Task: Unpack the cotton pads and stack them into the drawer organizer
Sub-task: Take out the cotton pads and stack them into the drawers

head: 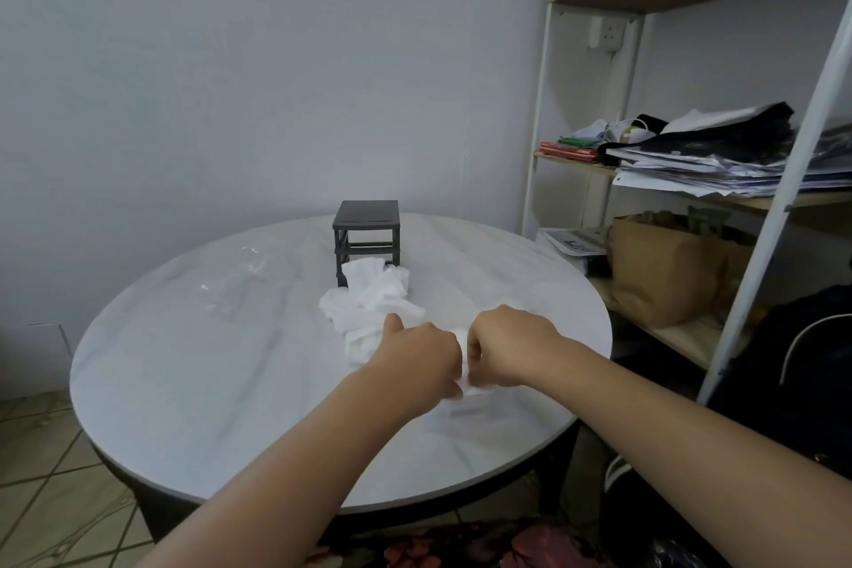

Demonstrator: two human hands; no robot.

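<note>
A dark grey drawer organizer [366, 232] stands at the far side of the round table, its frame looking open at the front. A loose heap of white cotton pads [369, 300] spills from its foot toward me. My left hand [422, 355] and my right hand [507, 344] are close together over the table's right middle, both pinched on one white cotton pad [465, 376] between them. Most of that pad is hidden by my fingers.
Clear plastic packaging [235, 286] lies on the white marble-look table [207, 383] to the left. Metal shelving [760, 221] with papers, cloths and a brown paper bag [664, 272] stands close on the right. Tiled floor shows at lower left.
</note>
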